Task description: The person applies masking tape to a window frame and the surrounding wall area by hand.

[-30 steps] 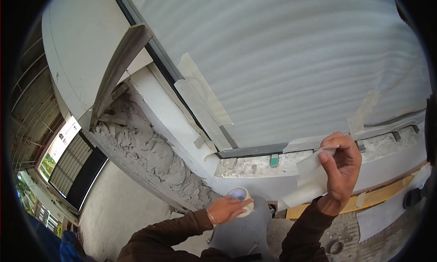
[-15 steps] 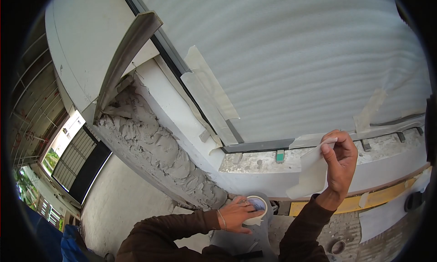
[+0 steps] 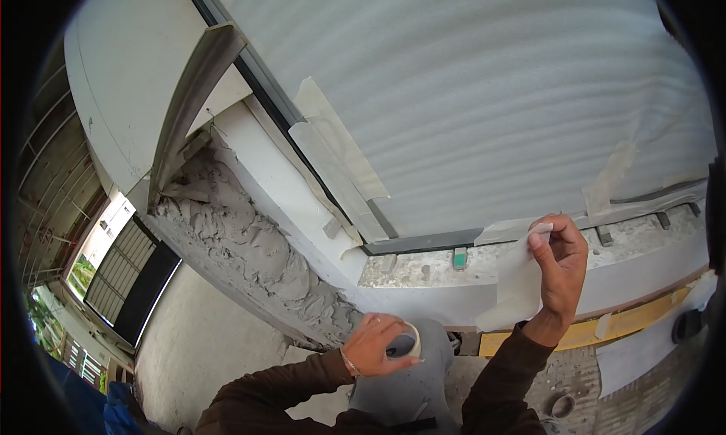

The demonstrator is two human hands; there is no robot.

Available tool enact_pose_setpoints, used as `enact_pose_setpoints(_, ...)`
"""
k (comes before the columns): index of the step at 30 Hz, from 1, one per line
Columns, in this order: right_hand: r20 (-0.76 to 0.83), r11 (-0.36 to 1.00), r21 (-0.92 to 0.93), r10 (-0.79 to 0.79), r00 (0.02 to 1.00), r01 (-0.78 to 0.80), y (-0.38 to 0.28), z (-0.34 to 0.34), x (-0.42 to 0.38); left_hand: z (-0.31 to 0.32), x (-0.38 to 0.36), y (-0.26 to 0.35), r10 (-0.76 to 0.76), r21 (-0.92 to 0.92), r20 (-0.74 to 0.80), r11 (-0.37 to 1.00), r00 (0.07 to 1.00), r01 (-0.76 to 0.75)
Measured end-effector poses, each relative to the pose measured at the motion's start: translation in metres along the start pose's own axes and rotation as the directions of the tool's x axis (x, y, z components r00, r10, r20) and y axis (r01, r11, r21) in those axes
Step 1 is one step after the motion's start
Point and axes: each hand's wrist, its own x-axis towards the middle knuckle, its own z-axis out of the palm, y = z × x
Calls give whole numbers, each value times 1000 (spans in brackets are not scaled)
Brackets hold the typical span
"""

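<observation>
My left hand (image 3: 376, 346) is wrapped round a roll of masking tape (image 3: 413, 341), holding it over my knee in grey trousers (image 3: 404, 390). Between thumb and forefinger, my right hand (image 3: 561, 272) pinches the top of a torn strip of masking tape (image 3: 516, 280), which hangs down in front of the white sill. Behind it stands a window covered with white foam sheet (image 3: 484, 117). More masking tape (image 3: 339, 159) is stuck along the frame's left side and lower edge.
Wet grey mortar (image 3: 253, 246) fills the ledge at left, with a curved metal strip (image 3: 198, 87) rising above it. Small spacers, one green (image 3: 460, 259), sit under the frame. A yellow level (image 3: 582, 333) lies below the sill, near a round cup (image 3: 562, 406).
My left hand has lifted slightly and moved left with the tape roll, its fingers now curled round it and the roll turned more on edge. My right hand still pinches the strip.
</observation>
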Motion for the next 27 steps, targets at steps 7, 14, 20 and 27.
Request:
enact_pose_setpoints(7,8,1000,-12,23,1000,-23,1,1,-4,-203,142,-139,147,431,-775,834,614,345)
enact_pose_setpoints(14,53,998,8,62,997,-62,3,10,-8,-226,185,-207,46,613,-596,670,801,418)
enact_pose_setpoints(20,239,984,-176,71,968,-28,9,35,-1,-109,120,-12,4,-507,-376,836,927,-209)
enact_pose_setpoints(27,417,961,-271,59,907,62,32,67,-7,-76,126,30,-107,-455,-116,890,987,43)
